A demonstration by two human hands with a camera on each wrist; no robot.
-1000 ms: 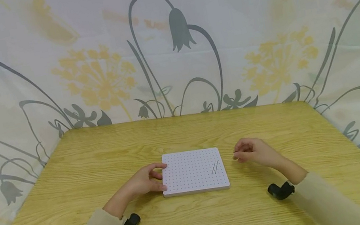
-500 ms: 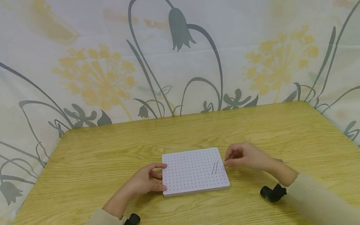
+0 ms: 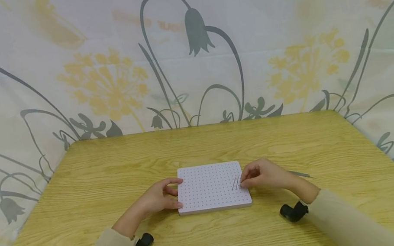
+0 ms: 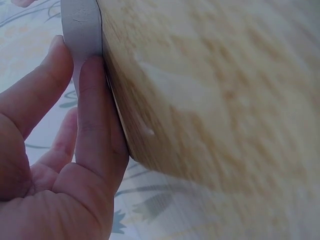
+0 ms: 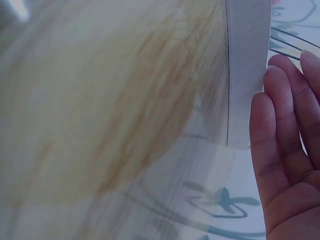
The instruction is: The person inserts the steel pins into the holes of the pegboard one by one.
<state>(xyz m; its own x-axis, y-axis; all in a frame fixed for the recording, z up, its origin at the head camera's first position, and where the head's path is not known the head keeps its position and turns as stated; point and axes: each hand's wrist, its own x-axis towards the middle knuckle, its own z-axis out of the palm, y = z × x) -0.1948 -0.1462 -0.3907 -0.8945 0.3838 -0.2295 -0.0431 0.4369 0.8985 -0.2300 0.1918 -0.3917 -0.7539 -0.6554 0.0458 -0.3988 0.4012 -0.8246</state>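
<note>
A white board [image 3: 210, 199] with a grid of small holes lies flat on the table. Thin dark pins [image 3: 233, 184] stand up from its right part, and the right wrist view shows them as slim lines [image 5: 287, 35] above the board's side. My right hand [image 3: 267, 174] pinches a thin pin over the board, beside the standing ones; its fingertips hide most of it. At the left edge my left hand [image 3: 155, 197] rests its fingers on the board. In the left wrist view one straight finger [image 4: 92, 115] presses along the side face.
The wooden table [image 3: 201, 144] reaches back to a flower-printed cloth [image 3: 104, 69]. A slim grey tool [image 3: 300, 174] lies on the table behind my right wrist, partly hidden by it. A black wrist camera [image 3: 293, 212] sits on my right arm, another [image 3: 143, 243] on the left.
My right hand has moved left from beside the board to over its right part, bringing the pin close to the standing ones. The grey tool has come into sight. My left hand stays still.
</note>
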